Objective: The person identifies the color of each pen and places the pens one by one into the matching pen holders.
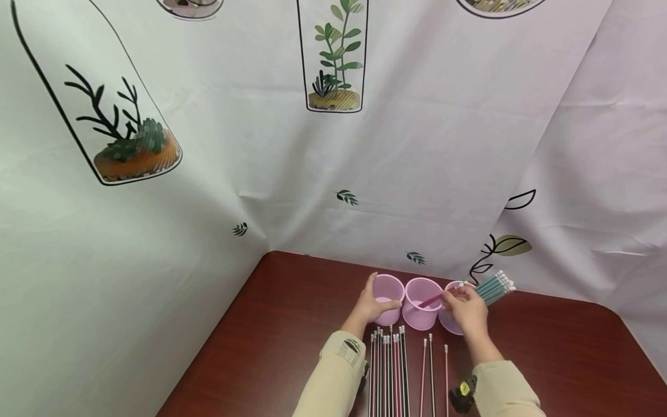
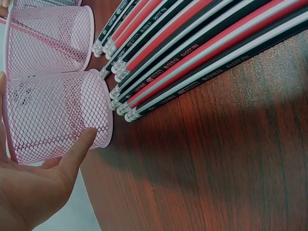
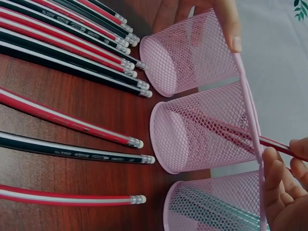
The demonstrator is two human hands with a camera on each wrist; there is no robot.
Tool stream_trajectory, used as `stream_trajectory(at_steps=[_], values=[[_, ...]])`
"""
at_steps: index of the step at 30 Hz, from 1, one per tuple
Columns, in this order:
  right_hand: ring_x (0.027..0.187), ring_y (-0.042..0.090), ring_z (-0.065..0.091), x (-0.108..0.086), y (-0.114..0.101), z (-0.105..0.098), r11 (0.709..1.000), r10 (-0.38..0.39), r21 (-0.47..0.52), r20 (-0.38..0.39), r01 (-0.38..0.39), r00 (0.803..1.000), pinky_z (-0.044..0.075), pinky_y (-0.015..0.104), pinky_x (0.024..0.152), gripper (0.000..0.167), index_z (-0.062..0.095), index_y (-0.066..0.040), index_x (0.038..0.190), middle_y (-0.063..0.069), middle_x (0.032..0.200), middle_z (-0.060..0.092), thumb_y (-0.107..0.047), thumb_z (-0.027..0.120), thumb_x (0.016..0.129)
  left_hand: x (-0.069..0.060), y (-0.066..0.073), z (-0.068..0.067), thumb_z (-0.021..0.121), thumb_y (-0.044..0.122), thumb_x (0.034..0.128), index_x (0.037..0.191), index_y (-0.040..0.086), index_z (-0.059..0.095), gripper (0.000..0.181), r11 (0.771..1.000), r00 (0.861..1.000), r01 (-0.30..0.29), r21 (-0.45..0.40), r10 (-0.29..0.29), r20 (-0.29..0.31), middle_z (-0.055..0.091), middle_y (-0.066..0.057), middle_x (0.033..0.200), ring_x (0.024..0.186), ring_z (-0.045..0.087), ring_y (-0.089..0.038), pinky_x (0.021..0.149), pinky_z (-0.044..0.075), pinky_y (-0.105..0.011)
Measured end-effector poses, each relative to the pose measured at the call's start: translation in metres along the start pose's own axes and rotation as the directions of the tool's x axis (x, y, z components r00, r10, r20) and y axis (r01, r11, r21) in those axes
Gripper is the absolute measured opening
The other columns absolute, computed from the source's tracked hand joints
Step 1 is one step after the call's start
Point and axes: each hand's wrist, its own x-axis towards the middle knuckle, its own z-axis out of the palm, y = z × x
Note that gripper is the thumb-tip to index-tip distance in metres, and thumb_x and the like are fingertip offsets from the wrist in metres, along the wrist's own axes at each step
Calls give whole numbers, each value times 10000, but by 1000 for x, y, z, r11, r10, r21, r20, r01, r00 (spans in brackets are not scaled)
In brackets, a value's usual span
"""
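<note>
Three pink mesh pencil cups stand side by side. My left hand [image 1: 367,304] grips the left cup [image 1: 388,288], thumb on one side and fingers on the other; the left wrist view shows the thumb against the mesh. At the middle cup [image 1: 421,320], my right hand [image 1: 470,313] pinches a red striped pencil [image 1: 431,300], whose lower part slants inside that cup. Through the mesh in the right wrist view, more than one red length seems visible. The right cup [image 3: 216,202] holds several teal pencils [image 1: 492,288] and is partly hidden by my right hand.
Several red and black striped pencils [image 1: 388,370] lie in a row before the left cup, eraser ends toward the cups. Further right lie a red pencil [image 1: 423,376], a black pencil [image 1: 432,376] and another red pencil [image 1: 446,376]. A patterned cloth [image 1: 333,231] hangs behind the brown table [image 1: 292,301].
</note>
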Motion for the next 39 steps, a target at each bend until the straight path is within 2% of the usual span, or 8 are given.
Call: stream_trajectory(at_steps=[5, 11, 22, 26, 28, 31, 34, 39], values=[[464, 101, 594, -1, 3, 1, 1000, 27, 3, -45, -26, 999, 484, 218, 436, 246, 516, 75, 920, -15, 542, 614, -132, 632, 857, 4, -3, 2, 850, 214, 636, 1451, 155, 248, 1015, 1000, 1000, 16, 10, -16, 2, 401, -309, 1308, 1114, 473, -438, 924, 397, -557], [428, 47, 559, -3, 5, -1, 992, 30, -116, -102, -42, 994, 458, 208, 423, 317, 583, 74, 908, 35, 565, 624, -220, 671, 829, 3, -3, 2, 849, 217, 639, 1452, 158, 248, 1012, 1000, 1000, 16, 5, -16, 1, 402, -302, 1312, 1120, 471, -431, 929, 396, -551], [463, 51, 577, -5, 6, -5, 995, 80, -53, -84, -84, 993, 485, 226, 453, 358, 600, 101, 1026, 95, 661, 664, -203, 661, 848, 3, -2, 2, 850, 227, 638, 1448, 167, 258, 1004, 1000, 1000, 14, 18, -14, -7, 421, -288, 1301, 1113, 479, -417, 917, 406, -550], [462, 76, 572, -11, 8, -8, 995, 60, -69, -80, -66, 995, 464, 216, 439, 326, 603, 82, 958, 12, 611, 634, -217, 663, 843, 3, -1, 2, 850, 230, 639, 1448, 172, 260, 1004, 1000, 1000, 17, 21, -17, -6, 425, -282, 1301, 1115, 479, -414, 920, 408, -542], [468, 107, 570, -15, 13, -11, 991, 41, -128, -32, -45, 999, 450, 224, 447, 293, 607, 62, 890, -3, 586, 610, -223, 660, 841, 3, 0, 2, 849, 232, 641, 1448, 171, 256, 1003, 1000, 1000, 16, 22, -16, -2, 420, -289, 1302, 1115, 478, -418, 920, 409, -540], [482, 137, 551, -22, 27, -16, 960, 23, -280, 101, 7, 995, 428, 254, 464, 266, 609, 22, 784, 5, 563, 579, -235, 649, 840, 4, 1, 1, 845, 230, 647, 1453, 177, 247, 1004, 1000, 1000, 20, 14, -20, 4, 407, -295, 1312, 1120, 473, -421, 927, 405, -535], [470, 142, 523, -30, 47, -18, 902, 59, -430, 224, 44, 973, 405, 283, 449, 290, 585, -38, 697, 1, 536, 549, -287, 651, 831, 4, 2, 0, 844, 221, 648, 1452, 170, 246, 1003, 1000, 1000, 15, 15, -15, 3, 406, -299, 1309, 1115, 476, -422, 925, 406, -535], [390, 150, 480, -43, 72, -17, 823, 138, -564, 312, 66, 940, 398, 299, 384, 402, 501, -87, 571, 15, 439, 491, -370, 704, 772, 2, 0, 0, 845, 219, 647, 1451, 168, 247, 1004, 1000, 1000, 17, 10, -17, 8, 413, -282, 1309, 1118, 475, -412, 925, 406, -535]])
